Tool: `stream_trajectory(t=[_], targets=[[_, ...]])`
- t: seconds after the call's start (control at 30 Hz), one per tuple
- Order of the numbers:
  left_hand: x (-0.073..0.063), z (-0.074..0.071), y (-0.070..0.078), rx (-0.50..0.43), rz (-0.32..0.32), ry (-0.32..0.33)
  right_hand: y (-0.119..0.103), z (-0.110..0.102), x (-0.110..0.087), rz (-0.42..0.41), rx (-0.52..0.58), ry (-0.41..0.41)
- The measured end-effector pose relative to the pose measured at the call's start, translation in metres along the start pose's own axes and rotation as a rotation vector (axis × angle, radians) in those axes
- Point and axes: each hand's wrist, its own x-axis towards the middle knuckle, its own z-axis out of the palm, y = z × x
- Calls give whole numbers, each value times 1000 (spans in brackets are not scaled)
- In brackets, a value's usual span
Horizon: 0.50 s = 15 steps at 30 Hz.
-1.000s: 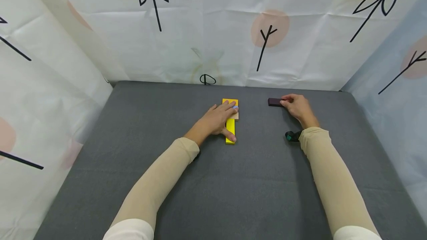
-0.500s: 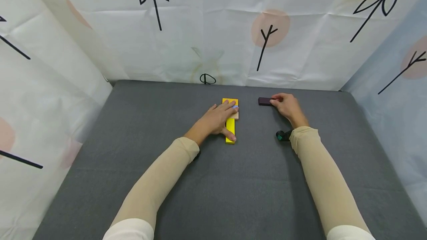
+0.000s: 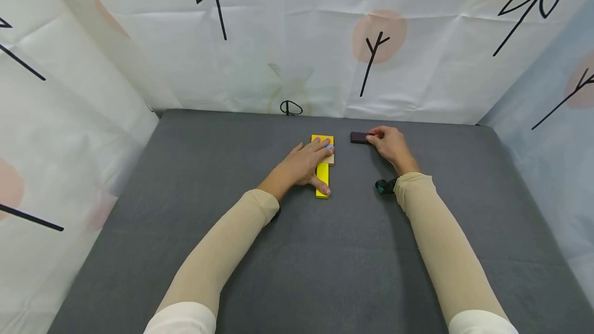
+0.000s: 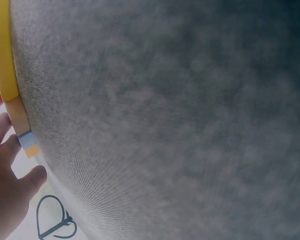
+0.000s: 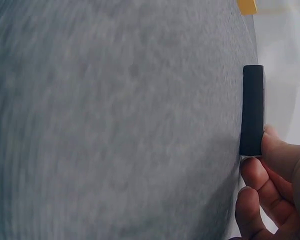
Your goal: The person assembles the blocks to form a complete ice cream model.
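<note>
In the head view my left hand (image 3: 301, 165) lies with spread fingers over a row of small flat blocks. A long yellow block (image 3: 322, 174) points toward me, with the thumb on its near part. Beyond it are a tan block (image 3: 330, 160), a blue block (image 3: 330, 146) and an orange-yellow block (image 3: 322, 138), partly covered by the fingers. My right hand (image 3: 391, 146) pinches the right end of a dark, nearly black oblong block (image 3: 359, 137). A narrow gap separates this block from the row. In the right wrist view the dark block (image 5: 252, 110) extends beyond thumb and fingers.
A grey cloth-covered table (image 3: 297, 262) lies under both hands. White printed fabric (image 3: 297, 40) hangs behind its far edge and along both sides. The black wrist camera (image 3: 385, 186) shows at my right cuff.
My right hand has moved left with the dark block, bringing it closer to the row. The left hand stays over the row. The head view has shifted slightly.
</note>
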Motion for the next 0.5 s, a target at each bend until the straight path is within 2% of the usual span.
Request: stream_trajectory(t=[0.5], targets=[[3, 0, 1, 3, -15, -14, -14, 10, 7, 13, 5, -13]])
